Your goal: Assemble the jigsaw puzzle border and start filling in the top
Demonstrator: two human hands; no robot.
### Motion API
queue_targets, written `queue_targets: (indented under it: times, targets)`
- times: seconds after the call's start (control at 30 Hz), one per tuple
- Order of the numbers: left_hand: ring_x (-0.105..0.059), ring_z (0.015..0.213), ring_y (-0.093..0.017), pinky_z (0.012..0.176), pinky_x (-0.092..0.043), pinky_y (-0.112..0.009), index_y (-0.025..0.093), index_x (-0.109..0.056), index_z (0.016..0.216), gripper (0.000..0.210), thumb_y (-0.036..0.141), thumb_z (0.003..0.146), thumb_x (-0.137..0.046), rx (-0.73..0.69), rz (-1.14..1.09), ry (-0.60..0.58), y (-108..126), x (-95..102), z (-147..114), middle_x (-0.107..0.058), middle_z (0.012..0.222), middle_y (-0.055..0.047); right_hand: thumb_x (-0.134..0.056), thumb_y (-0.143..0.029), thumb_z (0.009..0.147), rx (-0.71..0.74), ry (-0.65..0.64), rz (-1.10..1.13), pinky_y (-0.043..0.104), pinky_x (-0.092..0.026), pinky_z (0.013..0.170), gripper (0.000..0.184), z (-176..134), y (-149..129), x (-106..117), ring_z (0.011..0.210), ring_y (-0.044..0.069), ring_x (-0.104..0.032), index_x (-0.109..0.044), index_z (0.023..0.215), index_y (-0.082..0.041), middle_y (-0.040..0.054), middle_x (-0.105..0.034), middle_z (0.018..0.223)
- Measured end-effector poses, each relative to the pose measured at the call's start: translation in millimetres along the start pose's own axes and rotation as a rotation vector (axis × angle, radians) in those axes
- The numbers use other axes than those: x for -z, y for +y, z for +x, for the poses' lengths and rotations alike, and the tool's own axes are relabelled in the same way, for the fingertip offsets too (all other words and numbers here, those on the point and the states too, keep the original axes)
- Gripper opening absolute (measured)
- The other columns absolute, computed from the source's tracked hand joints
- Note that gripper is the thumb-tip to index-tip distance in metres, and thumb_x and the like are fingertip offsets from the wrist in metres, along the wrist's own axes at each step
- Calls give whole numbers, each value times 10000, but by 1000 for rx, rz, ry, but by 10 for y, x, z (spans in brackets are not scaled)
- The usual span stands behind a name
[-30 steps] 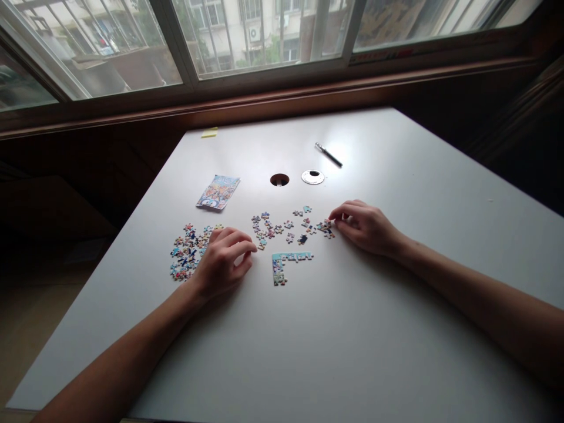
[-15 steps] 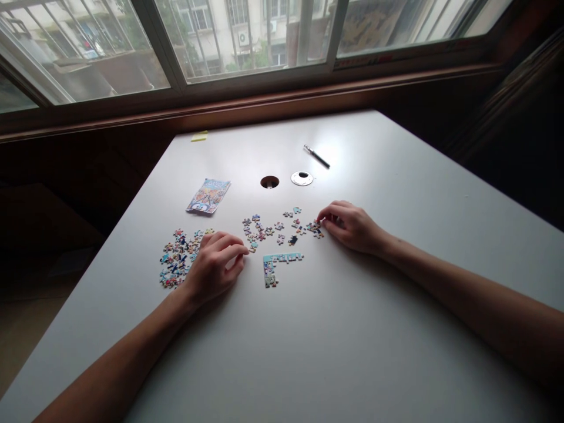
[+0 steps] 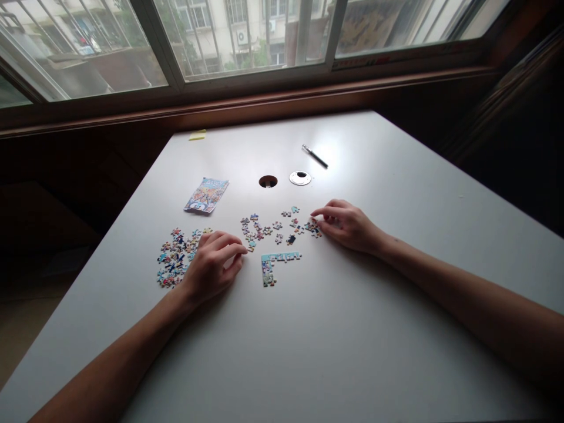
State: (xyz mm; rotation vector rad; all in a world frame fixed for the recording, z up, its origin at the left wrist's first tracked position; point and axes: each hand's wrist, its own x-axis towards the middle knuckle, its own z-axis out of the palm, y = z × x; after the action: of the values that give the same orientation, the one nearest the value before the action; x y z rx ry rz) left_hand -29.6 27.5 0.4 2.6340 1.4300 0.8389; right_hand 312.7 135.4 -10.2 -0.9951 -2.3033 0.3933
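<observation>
As we survey the white table (image 3: 308, 346) from the left, we find a spread of puzzle pieces (image 3: 174, 258), its right edge covered by the left hand (image 3: 215, 262), loosely curled, thumb and forefinger parted. Loose pieces (image 3: 291, 239) follow, with an L-shaped joined section (image 3: 269, 257) nearer us. Beside a small cluster (image 3: 314, 229), the right hand (image 3: 350, 226) has thumb and forefinger apart; contact we cannot confirm.

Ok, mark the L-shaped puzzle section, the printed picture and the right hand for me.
L-shaped puzzle section (image 3: 268, 258): head view, on its joined corner.
Printed picture (image 3: 207, 195): head view, middle of its printed side.
Right hand (image 3: 353, 224): head view, on its back.
</observation>
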Motion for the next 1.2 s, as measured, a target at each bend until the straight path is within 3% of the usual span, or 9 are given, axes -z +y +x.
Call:
queue_targets:
  times: [0.17,0.33,0.43,0.57,0.97,1.2]
  targets:
    - [-617,938,-201,924,-395,-416,230,-685,896,139,136,897,-583,-6,-3,1,6,6,8,-712,952,-24,-623,-279,863,5,-18,1,369,-494,737,123,10,-11,6,748,193,-576,-700,944,-227,63,-621,838]
    - [-617,933,-197,917,-394,-409,228,-683,896,137,132,895,-585,-8,-10,6,7,11,10,-708,950,-19,-639,-295,838,-162,-17,117,299,-454,595,85,-3,-13,34,607,143,-526,-647,838,-211,13,-605,720]
    - [-620,931,-197,919,-395,-406,230,-682,895,139,132,895,-583,-6,-14,2,9,11,5,-708,952,-18,-636,-322,848,-233,17,169,283,-431,557,134,-12,11,36,570,125,-495,-676,915,-213,4,-625,716]
    - [-622,929,-197,924,-396,-406,227,-680,895,139,132,897,-579,-11,-15,-1,12,9,3,-711,950,-22,-611,-316,865,-201,31,161,293,-442,575,184,-9,32,21,604,129,-511,-734,962,-219,36,-665,825]
    - [-616,935,-192,927,-391,-401,218,-683,897,136,124,898,-585,-16,-24,-6,9,7,3,-705,954,-21,-629,-331,876,-144,27,53,326,-485,645,173,-2,9,11,679,168,-573,-760,912,-225,50,-666,792]
    - [-616,943,-195,930,-392,-403,224,-682,909,142,118,893,-588,-17,-35,-5,8,6,1,-703,956,-17,-645,-332,870,-139,47,40,319,-511,649,154,-4,5,15,690,155,-591,-765,887,-237,59,-650,882]
